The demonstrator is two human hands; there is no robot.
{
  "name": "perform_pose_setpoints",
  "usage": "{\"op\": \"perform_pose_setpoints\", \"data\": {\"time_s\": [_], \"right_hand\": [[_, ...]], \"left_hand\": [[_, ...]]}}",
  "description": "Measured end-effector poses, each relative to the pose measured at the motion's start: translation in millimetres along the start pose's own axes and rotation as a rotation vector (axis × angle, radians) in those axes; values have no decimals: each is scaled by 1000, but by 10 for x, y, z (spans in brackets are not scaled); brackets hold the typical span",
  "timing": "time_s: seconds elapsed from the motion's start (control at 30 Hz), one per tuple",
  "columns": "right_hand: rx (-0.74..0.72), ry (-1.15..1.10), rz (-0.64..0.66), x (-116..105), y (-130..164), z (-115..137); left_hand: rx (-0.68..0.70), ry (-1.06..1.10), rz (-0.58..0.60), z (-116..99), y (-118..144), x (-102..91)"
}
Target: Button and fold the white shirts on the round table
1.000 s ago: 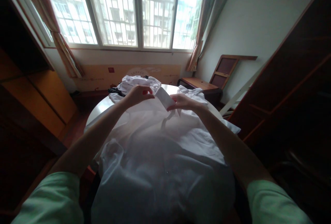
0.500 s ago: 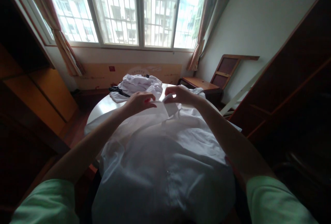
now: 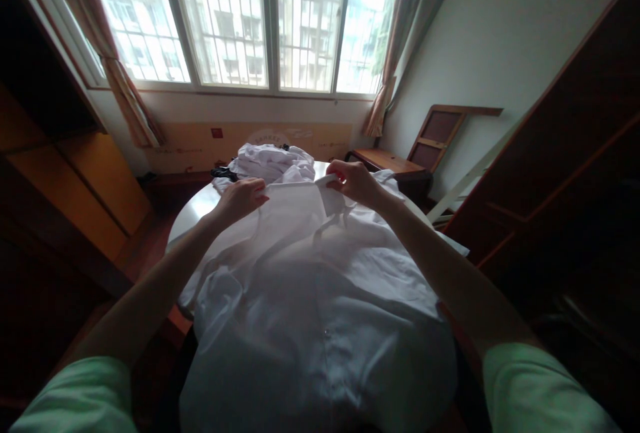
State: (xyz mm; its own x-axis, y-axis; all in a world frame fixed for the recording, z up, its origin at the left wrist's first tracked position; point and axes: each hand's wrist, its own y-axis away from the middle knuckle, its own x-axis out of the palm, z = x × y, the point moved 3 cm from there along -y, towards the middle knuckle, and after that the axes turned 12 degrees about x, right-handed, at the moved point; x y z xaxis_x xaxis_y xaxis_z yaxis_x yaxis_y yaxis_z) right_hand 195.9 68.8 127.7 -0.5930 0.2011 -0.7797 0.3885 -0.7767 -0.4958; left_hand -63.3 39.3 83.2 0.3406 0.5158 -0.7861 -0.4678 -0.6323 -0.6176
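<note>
A white garment (image 3: 295, 286), probably a shirt or coat with a small button showing low on its front, is spread over the round white table (image 3: 187, 220) and hangs over the near edge. My left hand (image 3: 243, 198) pinches its far upper edge on the left. On the right of that same edge, my right hand (image 3: 349, 181) grips a folded flap that looks like the collar. Between the two hands the edge is stretched nearly straight and lifted slightly. Fabric hides parts of the fingertips.
A heap of crumpled white clothes (image 3: 273, 161) with some black cloth lies at the table's far side. Behind it stands a low tan panel (image 3: 200, 140) under the window. A wooden chair (image 3: 395, 160) is at the back right, a yellow cabinet (image 3: 95, 186) at the left.
My left hand has slid left along the garment's edge, and my right hand has shifted slightly right and up. The hands are farther apart, with the edge stretched between them.
</note>
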Motion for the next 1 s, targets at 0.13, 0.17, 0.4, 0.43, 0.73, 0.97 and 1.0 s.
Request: {"op": "perform_pose_setpoints", "data": {"time_s": [0.13,0.17,0.4,0.43,0.73,0.97,1.0], "right_hand": [[-59,-51,-31,112,52,232],[-78,-68,-34,135,66,291],[-132,-251,76,-90,135,169],[-140,-231,98,-153,139,61],[-124,65,424,-71,201,-694],[-154,226,439,-14,261,-618],[-139,261,428,-28,249,-612]], "left_hand": [[137,197,12,-308,-247,36],[168,245,-3,-405,-314,37],[161,306,19,-665,-480,117],[158,300,17,-646,-459,128],[302,346,32,-642,-274,110],[245,350,-20,-566,-221,-1],[235,349,-37,-544,-210,-2]]}}
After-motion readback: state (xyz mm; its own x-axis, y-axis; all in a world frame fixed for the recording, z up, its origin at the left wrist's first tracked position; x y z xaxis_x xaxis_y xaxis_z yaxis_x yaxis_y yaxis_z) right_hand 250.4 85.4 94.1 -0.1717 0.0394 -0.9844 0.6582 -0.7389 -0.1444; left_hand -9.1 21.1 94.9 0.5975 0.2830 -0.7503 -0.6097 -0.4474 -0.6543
